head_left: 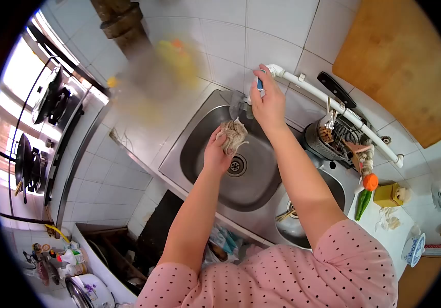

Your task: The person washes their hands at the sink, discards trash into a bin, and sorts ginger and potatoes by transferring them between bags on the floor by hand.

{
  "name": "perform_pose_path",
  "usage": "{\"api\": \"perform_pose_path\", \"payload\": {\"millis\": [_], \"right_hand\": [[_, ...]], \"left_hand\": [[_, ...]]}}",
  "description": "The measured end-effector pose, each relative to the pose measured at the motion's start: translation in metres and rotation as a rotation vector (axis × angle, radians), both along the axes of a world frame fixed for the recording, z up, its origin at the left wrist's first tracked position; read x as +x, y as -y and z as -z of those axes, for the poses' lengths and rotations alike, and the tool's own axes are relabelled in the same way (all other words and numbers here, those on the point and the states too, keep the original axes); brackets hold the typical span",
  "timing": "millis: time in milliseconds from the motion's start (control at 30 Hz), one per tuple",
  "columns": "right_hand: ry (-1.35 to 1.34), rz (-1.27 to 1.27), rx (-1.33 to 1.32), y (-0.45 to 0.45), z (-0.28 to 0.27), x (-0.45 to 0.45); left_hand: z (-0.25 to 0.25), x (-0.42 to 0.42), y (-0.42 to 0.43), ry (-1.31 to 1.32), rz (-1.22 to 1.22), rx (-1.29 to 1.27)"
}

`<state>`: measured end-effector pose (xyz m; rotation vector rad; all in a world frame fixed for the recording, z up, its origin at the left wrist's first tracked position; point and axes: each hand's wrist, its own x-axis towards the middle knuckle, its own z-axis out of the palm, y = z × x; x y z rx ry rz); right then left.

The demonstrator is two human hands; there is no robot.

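My left hand (217, 154) is closed around a crumpled beige dishcloth (234, 136) with loose, stringy edges, holding it over the large basin of the steel sink (192, 146). Below and to the right of the cloth lies the round drain (236, 166). At the back of the sink, my right hand (270, 105) grips the tap handle (260, 82), which shows a blue part between the fingers. The lower tap and spout are partly hidden by this hand and are hard to make out.
A smaller basin (337, 186) adjoins on the right, partly behind my right arm. Beyond it stand a mesh utensil holder (314, 136), a black-handled knife (336, 88) and a wooden cutting board (397, 66). A white pipe (320, 96) crosses the wall. A blurred yellow thing (178, 61) hangs at upper left.
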<state>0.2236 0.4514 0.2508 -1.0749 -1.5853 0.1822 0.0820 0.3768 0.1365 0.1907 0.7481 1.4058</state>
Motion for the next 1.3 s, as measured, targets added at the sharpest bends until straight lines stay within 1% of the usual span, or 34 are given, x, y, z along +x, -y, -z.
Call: {"api": "perform_pose_path", "payload": {"millis": [167,267,367,400,433,467,500,533,567,633,667,700,733,767,800,833,867,900,967,1033,1067,1133,1167,1200,1233,1267,1300], "right_hand": [[0.036,-0.079,0.124,-0.014,0.008,0.010],[0.021,-0.164,0.066,-0.010,0.005,0.015],[-0.367,-0.271,0.028,0.000,0.048,0.024],[-0.510,-0.262,-0.105,0.005,0.088,0.025],[-0.636,-0.175,-0.358,0.013,0.123,0.024],[-0.704,-0.193,-0.629,0.017,0.145,0.021],[-0.788,-0.235,-0.720,0.011,0.174,0.014],[-1.160,-0.325,-1.003,0.000,0.178,0.013],[-1.536,-0.416,-1.283,-0.010,0.181,0.012],[-1.392,-0.557,-1.148,-0.006,0.211,0.007],[-1.376,-0.574,-1.099,0.005,0.211,0.000],[-1.361,-0.590,-1.049,0.015,0.212,-0.008],[-1.400,-0.556,-1.023,0.037,0.190,-0.021],[-1.437,-0.517,-0.994,0.048,0.181,-0.029],[-1.468,-0.506,-0.958,0.040,0.191,-0.028],[-1.437,-0.480,-0.970,0.027,0.195,-0.021],[-1.409,-0.453,-0.980,0.010,0.199,-0.007],[-1.384,-0.426,-0.990,-0.003,0.207,0.004],[-1.396,-0.470,-1.082,-0.003,0.233,0.005],[-1.378,-0.474,-1.152,0.028,0.199,-0.011],[-1.402,-0.509,-1.124,0.041,0.204,-0.019],[-1.342,-0.503,-1.184,0.026,0.201,-0.006],[-1.309,-0.502,-1.215,0.011,0.200,0.002],[-1.282,-0.495,-1.161,0.000,0.215,0.004],[-1.254,-0.486,-1.107,-0.010,0.222,0.004],[-1.278,-0.486,-1.168,-0.004,0.229,0.002],[-1.303,-0.487,-1.226,0.003,0.222,-0.003]], "left_hand": [[0.031,0.028,-0.042,0.011,0.081,-0.032],[0.036,0.039,-0.048,0.033,0.096,-0.041],[0.036,0.044,-0.050,0.081,0.060,-0.055],[0.036,0.047,-0.051,0.095,0.036,-0.076],[0.038,0.049,-0.051,0.108,0.012,-0.097],[0.044,0.051,-0.051,0.084,0.021,-0.077],[0.052,0.055,-0.049,0.060,0.030,-0.056],[0.056,0.059,-0.047,0.037,0.040,-0.039],[0.060,0.069,-0.047,-0.208,0.049,-0.049],[0.066,0.088,-0.047,-0.706,0.068,-0.079],[0.114,0.081,-0.069,-0.989,-0.023,-0.001],[0.106,0.072,-0.080,-1.037,-0.066,-0.019],[0.090,0.062,-0.088,-1.084,-0.108,-0.037],[0.105,0.055,-0.090,-1.056,-0.038,-0.003],[0.119,0.048,-0.092,-1.028,0.032,0.030],[0.123,0.042,-0.092,-0.999,0.102,0.061],[0.129,0.046,-0.089,-0.952,0.110,0.019],[0.122,0.051,-0.084,-0.906,0.119,-0.024],[0.105,0.058,-0.072,-0.819,0.135,-0.106],[0.101,0.058,-0.068,-0.748,0.124,-0.149],[0.104,0.055,-0.069,-0.723,0.102,-0.151],[0.087,0.076,-0.054,-0.613,0.060,-0.119],[0.102,0.080,-0.040,-0.666,0.131,-0.097],[0.117,0.083,-0.026,-0.720,0.201,-0.072],[0.122,0.079,-0.030,-0.800,0.186,-0.038],[0.126,0.074,-0.040,-0.882,0.170,-0.005],[0.126,0.067,-0.052,-0.967,0.154,0.032]]}}
